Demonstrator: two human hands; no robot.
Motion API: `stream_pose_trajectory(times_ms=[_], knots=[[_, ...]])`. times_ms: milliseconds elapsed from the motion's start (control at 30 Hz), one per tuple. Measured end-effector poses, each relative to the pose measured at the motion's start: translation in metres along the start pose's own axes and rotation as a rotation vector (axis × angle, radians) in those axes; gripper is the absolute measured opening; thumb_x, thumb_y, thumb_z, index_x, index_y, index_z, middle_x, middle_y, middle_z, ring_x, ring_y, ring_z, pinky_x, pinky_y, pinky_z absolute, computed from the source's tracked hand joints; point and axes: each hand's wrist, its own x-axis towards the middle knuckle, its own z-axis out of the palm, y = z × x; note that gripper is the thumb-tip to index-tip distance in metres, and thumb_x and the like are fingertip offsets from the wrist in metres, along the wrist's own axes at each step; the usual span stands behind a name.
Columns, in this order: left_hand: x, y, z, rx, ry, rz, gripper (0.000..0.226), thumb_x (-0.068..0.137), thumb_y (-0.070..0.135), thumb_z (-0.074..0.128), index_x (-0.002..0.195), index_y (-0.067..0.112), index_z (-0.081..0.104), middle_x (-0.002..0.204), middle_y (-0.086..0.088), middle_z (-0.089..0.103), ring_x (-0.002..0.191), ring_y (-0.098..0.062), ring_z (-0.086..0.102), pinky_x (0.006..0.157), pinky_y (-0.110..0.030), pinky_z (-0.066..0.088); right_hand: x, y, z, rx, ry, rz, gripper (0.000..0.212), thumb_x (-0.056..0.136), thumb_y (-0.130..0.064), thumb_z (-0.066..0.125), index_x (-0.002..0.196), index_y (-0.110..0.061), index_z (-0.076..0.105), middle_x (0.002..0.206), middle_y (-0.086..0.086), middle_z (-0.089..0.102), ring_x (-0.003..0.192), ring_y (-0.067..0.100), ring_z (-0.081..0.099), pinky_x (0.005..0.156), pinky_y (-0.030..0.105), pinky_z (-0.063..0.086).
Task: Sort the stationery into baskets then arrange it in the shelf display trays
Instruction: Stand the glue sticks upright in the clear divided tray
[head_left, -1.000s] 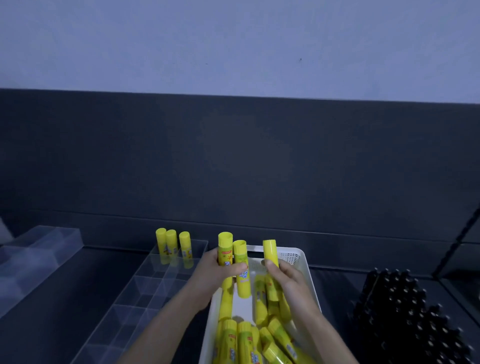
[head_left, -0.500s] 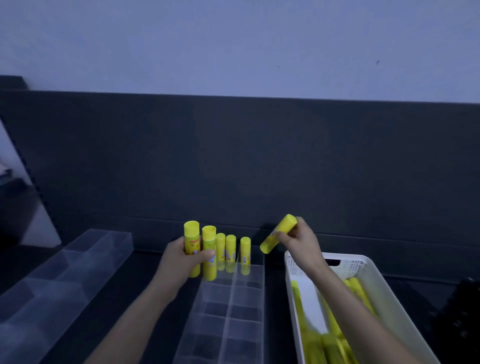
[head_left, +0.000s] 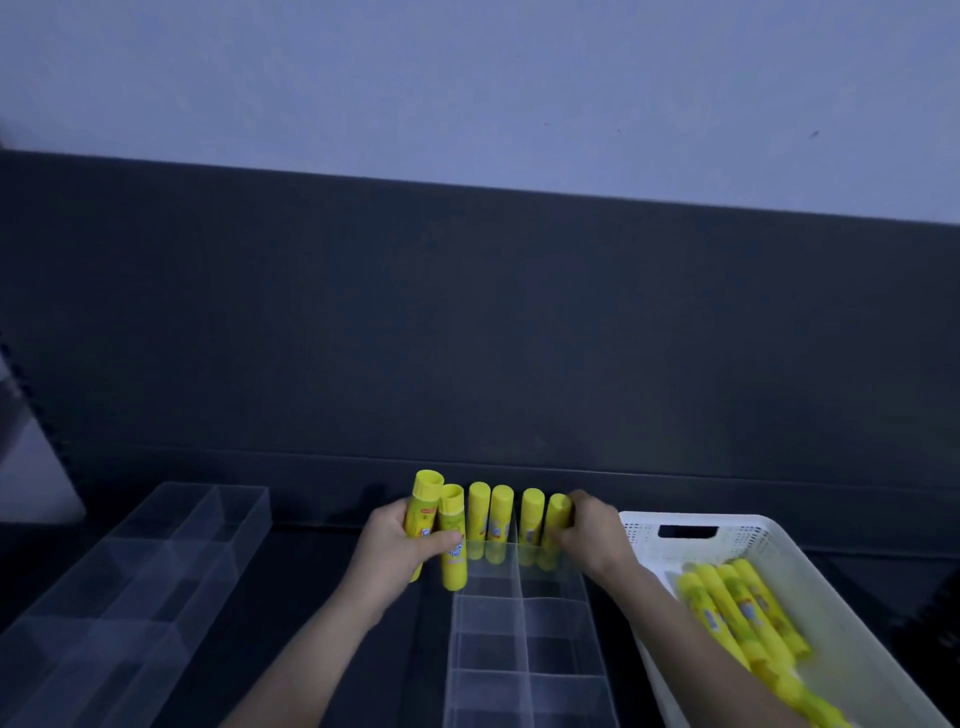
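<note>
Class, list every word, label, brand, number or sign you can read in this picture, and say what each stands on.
Nothing is legible.
Two glue sticks in the left hand: red strip and blue mark on the labels, too blurred.
Glue stick in the right hand, and the row in the clear tray: prints too small.
Glue sticks in the white basket: labels blurred.

I am at what looks like a stationery shop's display shelf: a dark flat shelf board (head_left: 311, 551) with a dark back panel (head_left: 467, 338) under a pale wall (head_left: 467, 78). Clear plastic divided display trays (head_left: 522, 649) sit on it. Identical yellow plastic glue sticks (head_left: 491, 512) stand in a row in one tray, and a white perforated plastic basket (head_left: 737, 521) beside it holds many more.
</note>
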Motion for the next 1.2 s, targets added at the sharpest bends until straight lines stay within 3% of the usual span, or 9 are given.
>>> stream_pose_trajectory(times_ms=[100, 300, 400, 600, 700, 800, 933, 1100, 1200], knots=[[-0.001, 0.002, 0.003, -0.026, 0.005, -0.012, 0.019, 0.073, -0.002, 0.073, 0.076, 0.014, 0.063, 0.063, 0.006, 0.062, 0.061, -0.006, 0.058, 0.058, -0.019, 0.043, 0.001, 0.000, -0.001, -0.011, 0.000, -0.024, 0.005, 0.083, -0.011, 0.054, 0.086, -0.013, 0.051, 0.097, 0.013, 0.066, 0.080, 0.025, 0.055, 0.063, 0.023, 0.034], [-0.006, 0.011, 0.006, -0.070, 0.010, -0.013, 0.019, 0.072, -0.003, 0.073, 0.075, 0.013, 0.062, 0.063, 0.005, 0.063, 0.053, 0.001, 0.060, 0.051, -0.013, 0.045, -0.005, 0.001, -0.016, 0.025, 0.089, -0.118, 0.011, 0.080, -0.008, 0.059, 0.075, -0.014, 0.050, 0.080, 0.007, 0.056, 0.078, 0.025, 0.051, 0.062, 0.025, 0.029], [-0.008, 0.013, 0.007, -0.131, 0.014, -0.011, 0.018, 0.074, -0.001, 0.072, 0.078, 0.013, 0.063, 0.067, 0.004, 0.066, 0.064, -0.008, 0.063, 0.061, -0.023, 0.046, -0.027, -0.011, -0.022, 0.258, 0.157, -0.216, 0.007, 0.082, -0.010, 0.063, 0.087, -0.014, 0.061, 0.082, 0.001, 0.057, 0.077, 0.016, 0.052, 0.067, 0.023, 0.034], [-0.015, 0.017, 0.021, -0.297, -0.064, 0.026, 0.020, 0.080, -0.005, 0.063, 0.075, 0.014, 0.062, 0.056, 0.006, 0.067, 0.054, -0.003, 0.062, 0.053, -0.017, 0.049, -0.061, -0.036, -0.008, 0.797, -0.470, -0.184, 0.010, 0.088, -0.018, 0.061, 0.098, -0.018, 0.063, 0.091, 0.004, 0.062, 0.081, 0.014, 0.057, 0.073, 0.027, 0.046], [-0.016, 0.011, 0.015, -0.236, -0.023, 0.023, 0.006, 0.084, 0.005, 0.063, 0.081, 0.010, 0.062, 0.063, 0.001, 0.066, 0.056, -0.011, 0.059, 0.054, -0.020, 0.050, -0.059, -0.035, -0.008, 0.941, -0.496, -0.136, 0.008, 0.089, -0.012, 0.058, 0.094, -0.007, 0.061, 0.081, 0.011, 0.060, 0.066, 0.013, 0.057, 0.058, 0.023, 0.046], [-0.018, 0.001, -0.001, -0.065, 0.056, -0.046, 0.014, 0.092, 0.026, 0.056, 0.088, 0.012, 0.055, 0.060, -0.004, 0.059, 0.050, -0.014, 0.054, 0.051, -0.024, 0.048, -0.051, -0.033, -0.022, 0.657, -0.225, -0.152, 0.007, 0.089, -0.007, 0.056, 0.087, -0.009, 0.063, 0.071, 0.007, 0.056, 0.061, 0.018, 0.052, 0.056, 0.026, 0.039], [-0.020, -0.010, -0.013, -0.010, 0.061, -0.149, 0.019, 0.097, 0.033, 0.042, 0.089, 0.016, 0.044, 0.061, -0.004, 0.046, 0.050, -0.015, 0.045, 0.050, -0.028, 0.043, -0.041, -0.041, -0.019, -0.039, -0.138, -0.259, 0.030, 0.084, -0.006, 0.058, 0.114, -0.007, 0.061, 0.107, 0.010, 0.061, 0.102, 0.026, 0.057, 0.073, 0.021, 0.036], [-0.022, -0.010, -0.015, -0.122, -0.007, -0.151, 0.011, 0.095, 0.007, 0.038, 0.094, 0.014, 0.047, 0.076, -0.006, 0.053, 0.066, -0.017, 0.049, 0.065, -0.029, 0.041, -0.037, -0.055, 0.015, -0.135, -0.224, -0.334, 0.042, 0.083, -0.003, 0.055, 0.124, -0.007, 0.047, 0.115, 0.013, 0.061, 0.108, 0.029, 0.056, 0.079, 0.026, 0.043], [-0.027, -0.014, -0.025, -0.106, -0.045, -0.081, 0.013, 0.094, 0.005, 0.047, 0.097, 0.016, 0.052, 0.089, -0.004, 0.057, 0.082, -0.017, 0.056, 0.080, -0.032, 0.043, -0.035, -0.054, 0.025, -0.023, -0.240, -0.299, 0.032, 0.083, -0.009, 0.060, 0.113, -0.008, 0.052, 0.103, 0.014, 0.064, 0.097, 0.029, 0.061, 0.081, 0.031, 0.049]])
